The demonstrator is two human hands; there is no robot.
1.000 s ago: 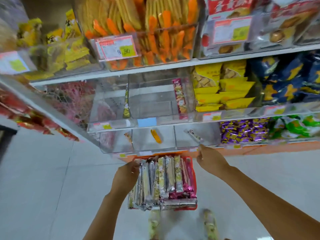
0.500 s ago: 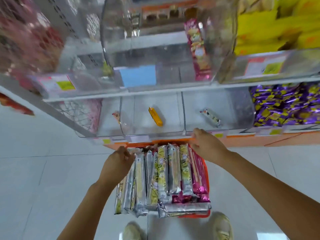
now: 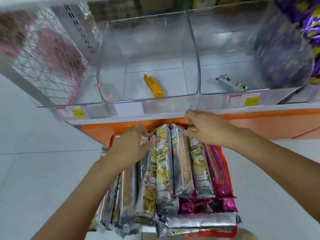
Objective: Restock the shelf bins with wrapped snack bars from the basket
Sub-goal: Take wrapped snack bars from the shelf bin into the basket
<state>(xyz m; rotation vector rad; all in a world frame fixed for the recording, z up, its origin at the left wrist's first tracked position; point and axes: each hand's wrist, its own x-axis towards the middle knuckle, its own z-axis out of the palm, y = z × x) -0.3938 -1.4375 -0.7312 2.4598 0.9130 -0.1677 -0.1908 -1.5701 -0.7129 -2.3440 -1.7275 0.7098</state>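
Observation:
A red basket (image 3: 112,138) sits on the floor below me, packed with long wrapped snack bars (image 3: 181,163) in silver, green and magenta foil. My left hand (image 3: 131,148) lies over the far ends of the silver bars on the left, fingers curled on one. My right hand (image 3: 206,130) pinches the far end of a green-and-silver bar (image 3: 199,163). Just beyond my hands is the lowest shelf with clear bins. The middle bin (image 3: 155,42) holds one yellow bar (image 3: 153,85). The right bin (image 3: 225,40) holds one pale bar (image 3: 232,83).
An orange shelf base (image 3: 259,125) runs right behind the basket. A bin of purple wrapped sweets (image 3: 290,54) is on the right and a pink-patterned bin (image 3: 52,54) on the left. Price tags (image 3: 245,100) line the shelf edge. Pale floor tiles (image 3: 43,170) surround the basket.
My view has dropped and closed in on the lowest shelf and the basket. Both hands have shifted from the basket's far edge onto the ends of the bars.

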